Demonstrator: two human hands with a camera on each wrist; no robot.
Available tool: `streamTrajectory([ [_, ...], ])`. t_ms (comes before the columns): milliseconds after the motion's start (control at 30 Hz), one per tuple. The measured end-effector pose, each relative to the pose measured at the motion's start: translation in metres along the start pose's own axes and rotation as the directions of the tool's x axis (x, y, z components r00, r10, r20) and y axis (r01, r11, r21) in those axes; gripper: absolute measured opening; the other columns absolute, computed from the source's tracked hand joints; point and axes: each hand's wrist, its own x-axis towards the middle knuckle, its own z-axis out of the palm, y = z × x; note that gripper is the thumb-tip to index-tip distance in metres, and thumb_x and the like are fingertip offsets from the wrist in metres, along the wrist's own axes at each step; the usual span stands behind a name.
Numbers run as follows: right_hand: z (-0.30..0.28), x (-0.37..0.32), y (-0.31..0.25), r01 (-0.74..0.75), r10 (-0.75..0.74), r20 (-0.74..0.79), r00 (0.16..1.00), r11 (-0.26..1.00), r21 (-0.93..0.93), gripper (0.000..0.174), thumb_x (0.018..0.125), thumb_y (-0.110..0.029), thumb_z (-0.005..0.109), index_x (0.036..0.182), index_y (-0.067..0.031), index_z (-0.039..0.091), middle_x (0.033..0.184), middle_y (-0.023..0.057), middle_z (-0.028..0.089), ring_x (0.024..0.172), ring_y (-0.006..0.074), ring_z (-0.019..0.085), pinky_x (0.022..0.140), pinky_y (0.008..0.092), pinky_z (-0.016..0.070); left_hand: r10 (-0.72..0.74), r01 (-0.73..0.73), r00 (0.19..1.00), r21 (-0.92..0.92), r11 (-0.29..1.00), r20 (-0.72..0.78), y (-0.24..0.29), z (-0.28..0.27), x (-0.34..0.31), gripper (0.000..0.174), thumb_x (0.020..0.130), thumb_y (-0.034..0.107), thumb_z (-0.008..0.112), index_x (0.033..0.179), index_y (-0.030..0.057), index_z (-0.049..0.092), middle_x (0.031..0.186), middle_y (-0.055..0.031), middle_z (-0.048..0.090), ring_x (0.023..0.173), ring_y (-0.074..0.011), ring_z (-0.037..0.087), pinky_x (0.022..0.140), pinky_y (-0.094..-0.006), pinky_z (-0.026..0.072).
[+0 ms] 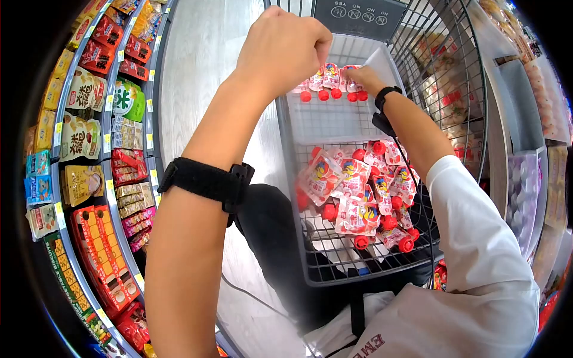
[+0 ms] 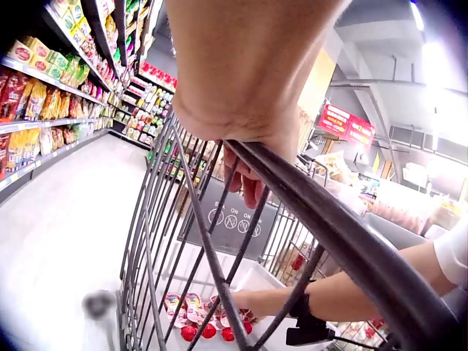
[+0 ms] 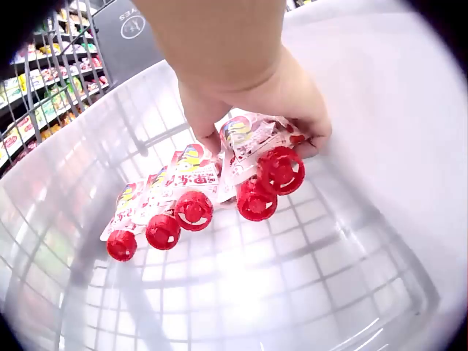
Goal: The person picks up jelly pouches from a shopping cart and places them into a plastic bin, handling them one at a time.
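My right hand (image 1: pixel 367 79) pinches red-capped jelly pouches at the right end of a row (image 1: pixel 331 77) in a translucent bin (image 1: pixel 334 122). In the right wrist view, this hand (image 3: pixel 256 99) has thumb and fingers around the bodies of two pouches (image 3: pixel 252 146), caps facing the camera; other pouches (image 3: pixel 191 175) lie beside them. Bent at the wrist, my left hand (image 1: pixel 286 51) is over the cart's side. The left wrist view shows that hand (image 2: pixel 245 128) against the cart's rim (image 2: pixel 322 212), its fingers hanging loosely inside and holding nothing visible.
A loose heap of similar pouches (image 1: pixel 358 191) lies in the near part of the wire cart (image 1: pixel 325 275). Snack shelves (image 1: pixel 107 131) stand at the left, with pale floor (image 1: pixel 191 71) between. More displays (image 1: pixel 525 179) are at the right. A cable (image 1: pixel 256 296) hangs beside the person's leg.
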Motion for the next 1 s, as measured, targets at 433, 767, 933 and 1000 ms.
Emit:
streamTrajectory([
  [433,-0.002,-0.02,-0.041,0.196,-0.263,-0.099,0.96,0.88,-0.433,0.057,0.067,-0.049,0.072,0.088,0.0043,0.068,0.085,0.019,0.069,0.076,0.0254,0.067,0.071,0.0367,0.0528,-0.04,0.039,0.999,-0.127,0.991,-0.008,0.001,0.001,0.0,0.015,0.068,0.007,0.055,0.057,0.0115,0.065,0.058,-0.0084,0.062,0.059,-0.0282,0.056,0.073,-0.0359,0.0414],
  [767,0.075,0.011,-0.061,0.59,-0.595,0.188,0.781,0.803,0.089,0.055,0.077,-0.058,0.052,0.086,-0.0053,0.068,0.079,0.01,0.065,0.076,0.0205,0.061,0.065,0.0349,0.0464,-0.034,0.034,0.999,-0.119,0.992,0.004,0.0,0.0,0.001,0.012,0.068,0.011,0.059,0.058,0.0104,0.065,0.06,-0.011,0.062,0.062,-0.0299,0.057,0.073,-0.0372,0.0408],
  [933,0.039,-0.063,-0.107,0.366,-0.431,0.331,0.84,0.899,0.243,0.061,0.079,-0.059,0.047,0.098,-0.0051,0.066,0.092,0.011,0.067,0.08,0.0225,0.062,0.072,0.0366,0.0464,-0.031,0.03,1.0,-0.115,0.993,-0.004,-0.003,0.002,0.0,0.011,0.068,0.012,0.06,0.058,0.0099,0.064,0.06,-0.011,0.062,0.062,-0.0299,0.058,0.073,-0.0377,0.0406],
  [1000,0.028,-0.082,-0.118,0.241,-0.32,0.381,0.868,0.94,0.241,0.062,0.08,-0.061,0.045,0.101,-0.006,0.066,0.096,0.0113,0.067,0.082,0.0233,0.063,0.075,0.0372,0.046,-0.024,0.025,1.0,-0.131,0.991,0.009,-0.003,0.002,0.002,0.011,0.068,0.013,0.06,0.058,0.01,0.064,0.061,-0.0108,0.062,0.062,-0.0299,0.058,0.073,-0.0379,0.0406],
])
